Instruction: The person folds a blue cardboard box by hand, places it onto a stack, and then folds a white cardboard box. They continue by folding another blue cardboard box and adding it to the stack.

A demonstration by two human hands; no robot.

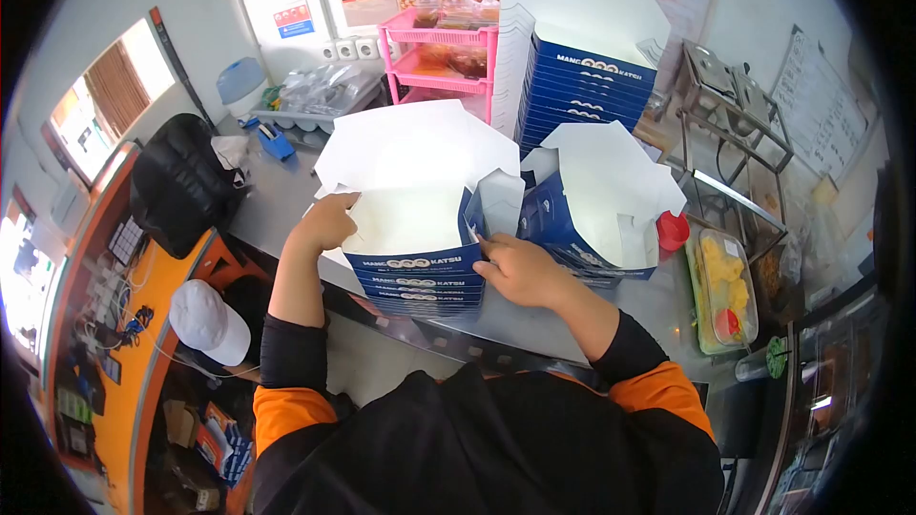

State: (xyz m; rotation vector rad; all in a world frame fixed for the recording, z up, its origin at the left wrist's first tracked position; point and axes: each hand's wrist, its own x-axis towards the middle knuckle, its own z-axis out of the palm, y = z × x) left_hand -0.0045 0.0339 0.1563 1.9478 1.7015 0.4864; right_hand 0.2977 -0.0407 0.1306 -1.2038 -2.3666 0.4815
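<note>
Both hands are at a stack of blue and white cardboard boxes (416,267) with raised white lids, near the counter's front edge. My left hand (327,223) grips the left side of the top box, its fingers curled over the rim. On the right side, my right hand (520,269) has its fingers bent against the top box's corner, with the thumb in front. Another stack of open boxes (601,219) stands just right of it. Behind rises a taller box stack (584,86).
A pink rack (439,65) and a grey tray with plastic bags (320,110) stand at the back. A blue tape dispenser (275,141) lies left. At right are a red cup (672,231), a food container (723,286) and metal equipment (730,100).
</note>
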